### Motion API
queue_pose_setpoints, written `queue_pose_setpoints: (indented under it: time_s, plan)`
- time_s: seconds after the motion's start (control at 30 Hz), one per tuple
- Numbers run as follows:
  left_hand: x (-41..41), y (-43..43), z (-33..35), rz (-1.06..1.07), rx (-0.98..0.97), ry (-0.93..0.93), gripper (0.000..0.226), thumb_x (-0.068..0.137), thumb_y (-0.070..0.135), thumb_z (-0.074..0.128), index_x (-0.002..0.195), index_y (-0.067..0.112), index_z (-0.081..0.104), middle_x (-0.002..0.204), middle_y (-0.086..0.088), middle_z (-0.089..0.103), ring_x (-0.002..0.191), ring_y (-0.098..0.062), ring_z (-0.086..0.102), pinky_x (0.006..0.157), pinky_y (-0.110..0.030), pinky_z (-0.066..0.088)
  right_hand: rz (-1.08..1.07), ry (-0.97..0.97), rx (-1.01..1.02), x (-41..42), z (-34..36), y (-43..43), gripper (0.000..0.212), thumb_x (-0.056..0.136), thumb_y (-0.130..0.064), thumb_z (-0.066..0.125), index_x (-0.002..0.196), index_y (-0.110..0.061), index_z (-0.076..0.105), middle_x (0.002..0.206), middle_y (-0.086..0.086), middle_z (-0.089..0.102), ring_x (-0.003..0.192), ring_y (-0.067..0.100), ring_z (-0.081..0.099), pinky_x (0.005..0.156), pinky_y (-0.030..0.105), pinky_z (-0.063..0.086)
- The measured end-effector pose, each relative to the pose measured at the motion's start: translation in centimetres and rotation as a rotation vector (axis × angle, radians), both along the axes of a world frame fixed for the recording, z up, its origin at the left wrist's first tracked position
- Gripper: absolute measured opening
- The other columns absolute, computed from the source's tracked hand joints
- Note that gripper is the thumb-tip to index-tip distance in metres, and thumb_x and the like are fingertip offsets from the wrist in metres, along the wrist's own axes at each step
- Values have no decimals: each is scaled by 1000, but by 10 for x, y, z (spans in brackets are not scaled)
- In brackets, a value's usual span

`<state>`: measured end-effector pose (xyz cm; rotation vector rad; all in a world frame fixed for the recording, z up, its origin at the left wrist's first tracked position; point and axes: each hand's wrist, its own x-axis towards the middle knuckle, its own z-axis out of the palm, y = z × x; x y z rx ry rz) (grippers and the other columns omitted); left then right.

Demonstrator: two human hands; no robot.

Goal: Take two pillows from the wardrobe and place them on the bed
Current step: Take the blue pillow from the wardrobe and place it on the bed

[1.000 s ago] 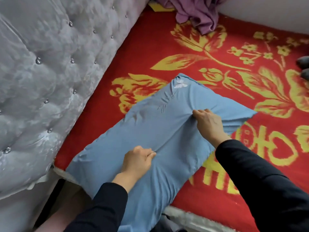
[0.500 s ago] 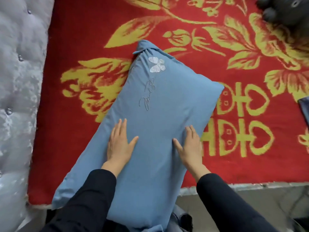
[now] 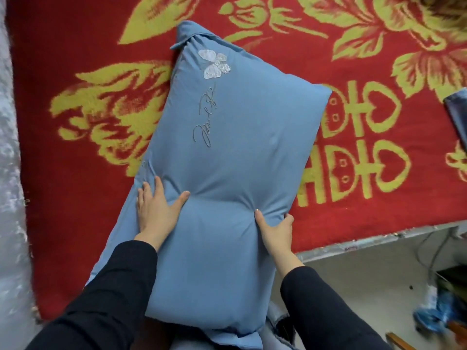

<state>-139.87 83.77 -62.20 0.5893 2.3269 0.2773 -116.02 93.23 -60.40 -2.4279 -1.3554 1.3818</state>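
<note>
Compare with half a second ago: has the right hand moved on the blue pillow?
Yes. The right hand has slid outward to grip the blue pillow edge beside the red blanket.

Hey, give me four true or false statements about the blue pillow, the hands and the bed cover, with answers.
1. Both hands rest on the blue fabric pillow. True: the left hand lies flat and the right hand grips its edge.
2. The pillow carries a white butterfly patch. True.
3. The pillow lies wholly on the bed. False: its near end overhangs the edge.
4. The bed cover is plain green. False: the red blanket with yellow flowers covers it.
</note>
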Motion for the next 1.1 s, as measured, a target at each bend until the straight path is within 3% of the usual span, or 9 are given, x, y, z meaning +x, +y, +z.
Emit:
queue_pose_setpoints:
  time_s: [0.2,0.33,0.43,0.5,0.63,0.7,0.77,0.97,1.1]
  plan:
    - [-4,6,-3,-56,1,-9,50,97,34,39,142,12,34,154,-21,17,144,-32,11,113,-47,22,73,-6,27,-12,-3,8,21,92,-26,55,93,-6,52,112,21,58,103,34,55,81,32,38]
    - [-2,0,14,64,217,19,40,97,27,42,132,10,48,145,-12,42,139,-25,30,107,-42,32,56,13,-14,-15,11,23,25,95,-17,48,71,-10,50,89,12,56,88,27,53,75,30,37]
    - [-1,-6,35,186,364,63,39,96,30,43,128,10,53,136,-11,53,132,-23,42,104,-37,36,-81,128,-39,-14,30,29,22,93,-16,48,98,3,60,95,19,63,93,34,60,78,34,44]
    - [-1,-3,52,237,442,95,39,96,31,44,125,8,56,131,-13,58,125,-25,50,99,-34,39,-116,178,-13,-15,46,29,24,93,-17,48,99,5,55,99,25,61,94,39,60,84,43,50]
    - [-14,7,84,285,594,204,39,96,30,44,116,2,61,97,-17,72,78,-24,60,69,-30,41,-49,249,153,-32,83,37,24,92,-22,48,70,-15,42,73,10,41,70,22,40,65,38,36]
    - [-29,11,102,322,639,267,41,97,31,42,89,-2,64,60,-10,59,58,-21,45,56,-31,31,35,277,256,-52,101,49,27,92,-22,49,67,-16,39,68,8,38,67,20,37,63,36,33]
    - [-48,13,117,368,650,328,46,97,31,40,65,-1,48,50,-8,41,51,-22,35,48,-32,24,166,269,350,-77,116,63,30,93,-22,49,66,-12,39,65,7,42,63,19,38,61,34,33]
    - [-117,39,143,521,656,449,46,96,30,41,62,0,44,55,-16,46,56,-29,40,51,-35,21,350,272,492,-178,140,118,36,92,-26,49,60,-17,34,55,-2,42,55,20,40,57,42,47]
    - [-175,76,146,569,707,538,46,96,30,41,60,2,42,51,-12,43,54,-28,39,48,-36,23,385,323,538,-247,140,167,37,91,-26,51,59,-16,35,54,-2,41,57,22,40,57,39,42]
